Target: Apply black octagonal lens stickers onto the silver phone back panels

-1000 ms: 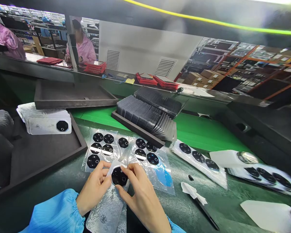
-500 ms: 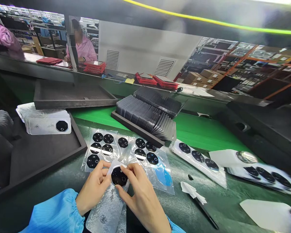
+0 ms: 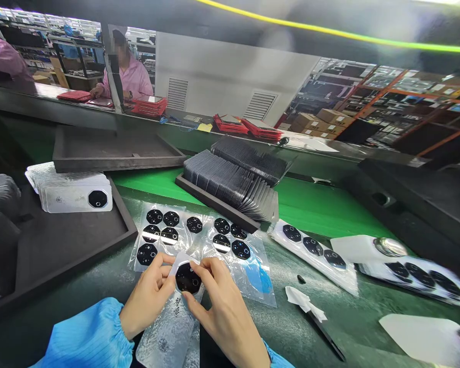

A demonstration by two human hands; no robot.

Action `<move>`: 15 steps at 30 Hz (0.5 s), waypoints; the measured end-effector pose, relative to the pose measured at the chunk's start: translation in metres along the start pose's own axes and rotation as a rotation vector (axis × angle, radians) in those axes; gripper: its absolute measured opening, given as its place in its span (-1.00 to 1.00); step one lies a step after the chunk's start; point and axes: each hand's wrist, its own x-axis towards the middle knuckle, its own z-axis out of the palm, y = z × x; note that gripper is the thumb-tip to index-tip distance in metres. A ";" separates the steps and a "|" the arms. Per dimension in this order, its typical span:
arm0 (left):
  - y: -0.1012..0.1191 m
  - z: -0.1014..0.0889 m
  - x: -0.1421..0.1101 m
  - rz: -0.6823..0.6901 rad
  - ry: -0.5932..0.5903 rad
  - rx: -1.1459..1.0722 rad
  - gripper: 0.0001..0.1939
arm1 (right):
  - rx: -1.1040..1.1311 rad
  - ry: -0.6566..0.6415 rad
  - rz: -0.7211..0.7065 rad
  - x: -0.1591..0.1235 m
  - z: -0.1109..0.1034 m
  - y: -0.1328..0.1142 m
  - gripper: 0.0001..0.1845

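A silvery phone back cover (image 3: 170, 327) lies lengthwise in front of me, with a black octagonal camera lens piece (image 3: 187, 278) at its far end. My left hand (image 3: 147, 296) grips the cover's left edge beside the lens piece, thumb and forefinger closed on it. My right hand (image 3: 224, 312) presses thumb and forefinger around the right side of the lens piece. Just beyond my fingers lie clear film sheets (image 3: 199, 240) carrying several more black octagonal lens pieces.
A dark tray (image 3: 67, 245) at left holds a stack of finished covers (image 3: 74, 197). Another tray (image 3: 214, 202) behind carries a fanned row of dark covers. More lens strips (image 3: 314, 253), a white wipe and a dark tool (image 3: 316, 319) lie to the right. People in pink sit across the bench.
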 end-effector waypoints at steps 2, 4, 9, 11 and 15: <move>-0.001 0.000 -0.001 -0.001 -0.004 -0.004 -0.71 | 0.000 0.000 -0.002 0.000 0.000 0.000 -0.50; -0.001 -0.001 -0.001 -0.007 -0.007 -0.010 -0.72 | -0.002 -0.006 -0.002 0.000 0.000 0.000 -0.50; 0.000 -0.001 0.000 -0.027 0.009 0.006 -0.73 | 0.000 -0.020 0.004 0.000 0.000 0.001 -0.51; 0.000 0.000 0.000 -0.024 0.019 0.018 -0.73 | -0.002 -0.012 -0.001 0.000 0.001 0.000 -0.50; 0.000 0.000 0.000 -0.019 0.025 0.039 -0.72 | -0.002 0.002 -0.006 0.000 0.002 0.000 -0.50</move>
